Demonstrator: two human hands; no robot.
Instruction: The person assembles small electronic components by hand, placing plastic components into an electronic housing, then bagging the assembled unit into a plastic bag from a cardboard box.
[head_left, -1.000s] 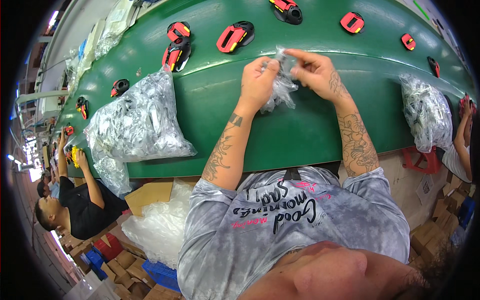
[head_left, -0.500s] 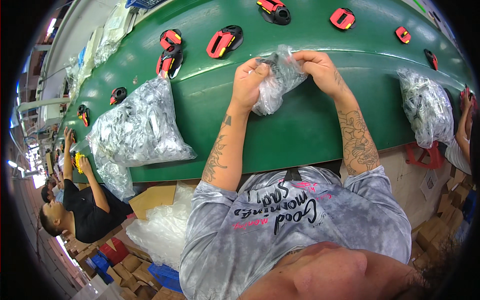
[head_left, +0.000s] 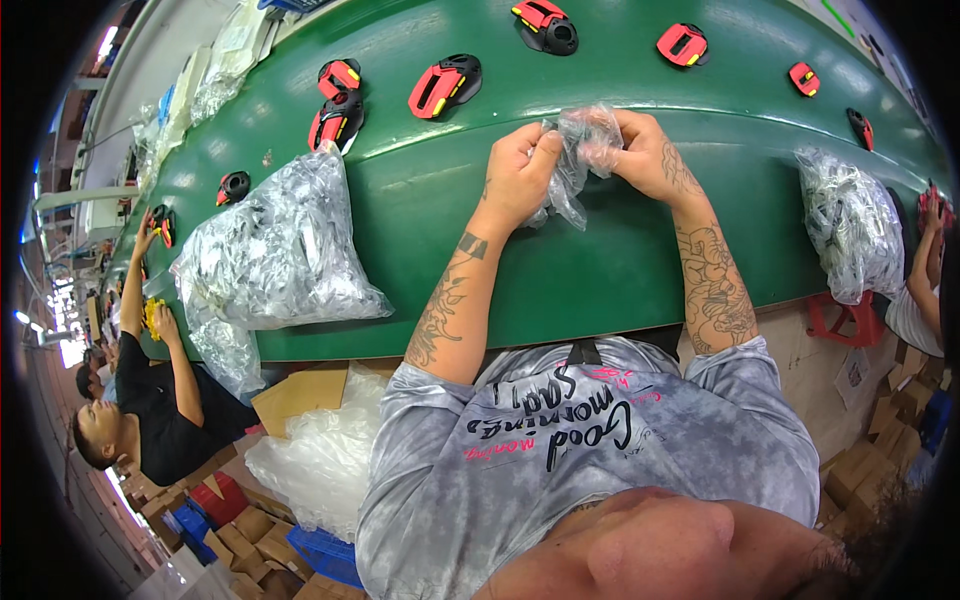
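Observation:
A crumpled clear plastic bag [head_left: 572, 165] is gripped between my two hands above the green table. My left hand [head_left: 522, 172] pinches its left side, thumb uppermost. On the other side my right hand [head_left: 645, 158] is closed round the bag, and some fingers show through the film. Whether anything lies inside the bag I cannot tell. Beyond my hands, red and black shell-shaped parts with yellow accents lie on the table; the nearest is a part [head_left: 445, 86] ahead to the left.
A large filled clear bag [head_left: 280, 245] sits at the left on the green table [head_left: 590, 285]; another filled bag [head_left: 852, 225] is at the right. Co-workers [head_left: 175, 400] work at both sides. Cardboard boxes [head_left: 250, 540] and a red stool [head_left: 845, 322] stand below.
Both hands have closed in on the bag, my left moving rightward, and the bag is more bunched up. The dark patch seen in it is no longer visible. The left co-worker's arm has reached farther forward.

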